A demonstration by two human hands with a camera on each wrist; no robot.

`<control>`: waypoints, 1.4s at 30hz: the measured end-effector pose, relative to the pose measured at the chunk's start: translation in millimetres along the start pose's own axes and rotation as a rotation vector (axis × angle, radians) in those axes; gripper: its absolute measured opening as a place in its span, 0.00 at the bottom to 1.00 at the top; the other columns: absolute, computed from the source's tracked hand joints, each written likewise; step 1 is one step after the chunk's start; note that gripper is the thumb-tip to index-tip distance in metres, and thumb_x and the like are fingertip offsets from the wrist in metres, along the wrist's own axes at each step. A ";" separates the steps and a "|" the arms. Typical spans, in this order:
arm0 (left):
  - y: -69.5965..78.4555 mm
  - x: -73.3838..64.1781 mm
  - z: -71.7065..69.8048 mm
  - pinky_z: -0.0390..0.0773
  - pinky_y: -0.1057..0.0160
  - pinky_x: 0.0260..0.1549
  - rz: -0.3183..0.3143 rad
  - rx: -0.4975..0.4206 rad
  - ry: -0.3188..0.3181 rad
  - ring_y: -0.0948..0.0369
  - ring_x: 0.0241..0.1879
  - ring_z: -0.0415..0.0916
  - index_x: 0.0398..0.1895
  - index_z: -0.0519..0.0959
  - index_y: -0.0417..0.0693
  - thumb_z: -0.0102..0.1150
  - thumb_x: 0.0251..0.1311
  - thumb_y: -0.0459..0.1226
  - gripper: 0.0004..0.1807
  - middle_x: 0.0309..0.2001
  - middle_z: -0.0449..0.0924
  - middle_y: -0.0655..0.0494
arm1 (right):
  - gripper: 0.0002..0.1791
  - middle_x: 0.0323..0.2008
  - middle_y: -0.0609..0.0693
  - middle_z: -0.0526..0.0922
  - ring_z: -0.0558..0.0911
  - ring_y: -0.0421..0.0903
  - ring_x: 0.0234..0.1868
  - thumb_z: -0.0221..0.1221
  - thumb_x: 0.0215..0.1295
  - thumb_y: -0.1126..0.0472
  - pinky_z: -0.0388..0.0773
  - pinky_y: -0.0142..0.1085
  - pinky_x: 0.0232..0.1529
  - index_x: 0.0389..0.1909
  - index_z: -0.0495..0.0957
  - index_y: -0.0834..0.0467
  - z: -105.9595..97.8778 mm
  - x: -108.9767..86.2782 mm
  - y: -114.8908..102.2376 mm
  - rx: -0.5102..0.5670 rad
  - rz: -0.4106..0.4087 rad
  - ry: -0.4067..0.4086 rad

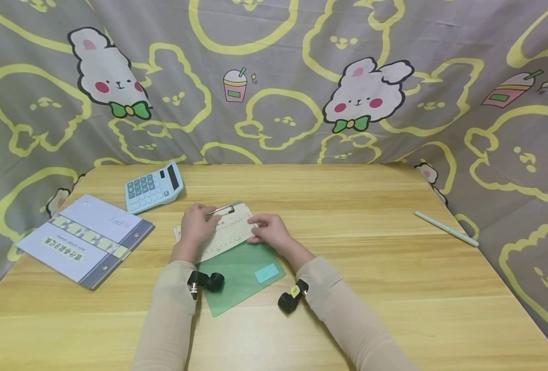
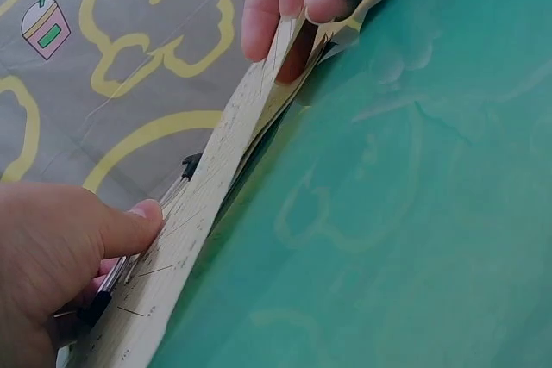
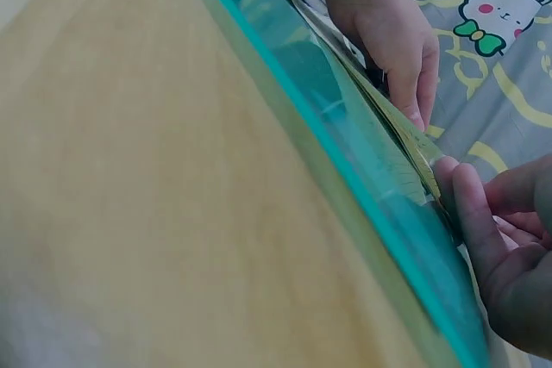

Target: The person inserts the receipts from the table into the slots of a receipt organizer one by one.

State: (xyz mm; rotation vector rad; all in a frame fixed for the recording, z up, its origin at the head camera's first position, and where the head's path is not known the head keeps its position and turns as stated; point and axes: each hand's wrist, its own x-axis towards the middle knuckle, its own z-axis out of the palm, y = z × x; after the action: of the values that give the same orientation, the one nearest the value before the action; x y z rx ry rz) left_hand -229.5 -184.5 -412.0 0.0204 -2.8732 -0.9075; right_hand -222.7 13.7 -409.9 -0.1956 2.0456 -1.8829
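Observation:
A green translucent clipboard (image 1: 236, 281) lies at an angle on the table, a light-blue label (image 1: 266, 273) near its lower right corner. Cream sheets (image 1: 231, 231) with printed lines cover its far part. My left hand (image 1: 196, 226) holds the board's metal clip (image 1: 222, 209) at the far left, thumb on top of it in the left wrist view. On the other side, my right hand (image 1: 274, 233) pinches the right edge of the sheets between thumb and fingers. In the right wrist view the sheets' edges (image 3: 392, 131) stand slightly apart above the board.
A light-blue calculator (image 1: 150, 188) sits at the back left. Left of the hands lies a lavender ledger-like book (image 1: 88, 237) with a dark spine. A pale green pen (image 1: 445, 228) rests near the right edge. Patterned curtains (image 1: 283, 67) enclose the table (image 1: 371, 288).

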 end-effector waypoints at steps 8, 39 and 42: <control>-3.7 0.4 0.9 0.60 0.52 0.44 0.038 0.024 0.005 0.49 0.45 0.60 0.50 0.73 0.41 0.50 0.58 0.42 0.19 0.45 0.67 0.43 | 0.17 0.34 0.62 0.75 0.79 0.46 0.22 0.50 0.53 0.77 0.75 0.33 0.28 0.46 0.70 0.71 1.0 4.0 -0.9 -0.027 0.007 0.005; -4.3 0.7 0.4 0.60 0.53 0.41 0.126 0.116 -0.010 0.50 0.42 0.59 0.50 0.72 0.42 0.44 0.61 0.42 0.19 0.43 0.66 0.47 | 0.17 0.35 0.59 0.70 0.79 0.46 0.21 0.52 0.53 0.77 0.75 0.32 0.27 0.45 0.71 0.67 10.6 17.1 -11.7 -0.084 0.084 0.063; -4.4 1.1 0.7 0.60 0.52 0.42 0.131 0.120 -0.010 0.50 0.42 0.59 0.50 0.72 0.41 0.44 0.61 0.42 0.19 0.43 0.66 0.46 | 0.16 0.34 0.58 0.71 0.79 0.46 0.21 0.52 0.53 0.77 0.75 0.32 0.26 0.45 0.72 0.67 10.8 19.5 -11.5 -0.102 0.084 0.070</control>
State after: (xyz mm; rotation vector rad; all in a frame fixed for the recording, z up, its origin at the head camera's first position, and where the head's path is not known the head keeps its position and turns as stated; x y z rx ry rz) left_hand -230.8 -187.8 -415.0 -0.1592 -2.8935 -0.7128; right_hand -238.6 -4.2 -402.3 -0.0694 2.1632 -1.7602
